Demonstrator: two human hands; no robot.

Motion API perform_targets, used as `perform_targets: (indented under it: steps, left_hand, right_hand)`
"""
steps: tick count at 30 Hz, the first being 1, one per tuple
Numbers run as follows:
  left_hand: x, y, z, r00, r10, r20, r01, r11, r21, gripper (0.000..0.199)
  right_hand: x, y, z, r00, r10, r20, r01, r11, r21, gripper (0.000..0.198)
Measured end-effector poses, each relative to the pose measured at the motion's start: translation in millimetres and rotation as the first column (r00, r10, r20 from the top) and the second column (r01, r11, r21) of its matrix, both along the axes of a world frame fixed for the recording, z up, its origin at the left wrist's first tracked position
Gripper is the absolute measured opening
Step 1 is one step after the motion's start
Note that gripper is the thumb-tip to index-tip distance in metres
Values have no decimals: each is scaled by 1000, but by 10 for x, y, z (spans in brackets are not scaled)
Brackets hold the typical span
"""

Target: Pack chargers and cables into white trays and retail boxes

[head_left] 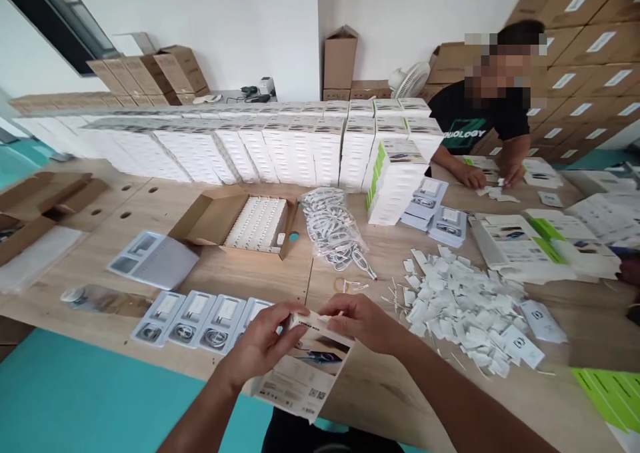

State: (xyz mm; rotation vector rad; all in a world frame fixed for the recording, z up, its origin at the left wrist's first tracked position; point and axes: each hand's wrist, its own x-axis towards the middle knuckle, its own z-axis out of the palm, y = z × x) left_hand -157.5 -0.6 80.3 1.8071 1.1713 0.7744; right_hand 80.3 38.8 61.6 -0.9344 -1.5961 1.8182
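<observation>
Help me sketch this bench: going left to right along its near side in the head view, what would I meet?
Row of filled trays, held printed box, pile of white slips, green printed packaging.

Trays left of carton, slips right, boxes behind

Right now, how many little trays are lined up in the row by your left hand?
4. From left: first tray, second tray, third tray and fourth tray, along the near edge of the table. The left hand partly covers the fourth; more may hide behind it.
</observation>
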Motion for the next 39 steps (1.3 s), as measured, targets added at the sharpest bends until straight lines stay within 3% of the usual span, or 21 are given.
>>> perform_targets:
  steps: [5,10,12,14,16,19,21,24,27,33,36,39]
  left_hand:
    - [195,84,118,987,-155,-35,155,988,19,23]
    - [190,248,188,970,-243,-11,244,968,60,20]
    - [205,298,137,968,-241,73,241,970,6,20]
    - [242,353,35,963,-170,211,199,972,-124,20]
    - [284,428,-108,928,48,370,90,934,-346,20]
    - [298,575,-363,792,427,436,-79,780,-621,19]
    - [256,668,-526,733,539,415,-126,707,-696,17]
    - [178,741,-692,695,608,384,-139,637,-758,13]
    - [175,735,-705,671,643,369,-97,570,-816,14]
    - [322,680,-447,661,669,340,11,445,-896,26]
    - [390,637,-365,650,689,320,5,416,-909,27]
    - [438,574,-349,649,695,310,3,404,-915,26]
  right_hand:
    - [232,-90,80,999,-25,34,26,999,-35,33]
    - [135,-193,50,981,-177,-73,166,977,-137,35]
    - [78,-184,-35,970,-224,-93,206,962,-178,34]
    - [40,-114,-157,953,-274,-127,228,929,-293,34]
    - [46,4,-298,927,-340,-157,243,866,-438,38]
    - [145,152,-491,854,-502,-140,352,753,-556,42]
    - [229,149,-583,820,-562,-111,408,709,-575,42]
    - [308,-31,-662,839,-526,-140,361,730,-581,45]
    - [327,-269,-706,834,-507,-219,306,755,-580,46]
    - [449,-501,-935,766,-625,-148,425,666,-613,32]
    - [489,-641,-1106,754,-652,-87,474,630,-615,31]
    - [458,-824,-1289,766,-643,-27,505,627,-593,29]
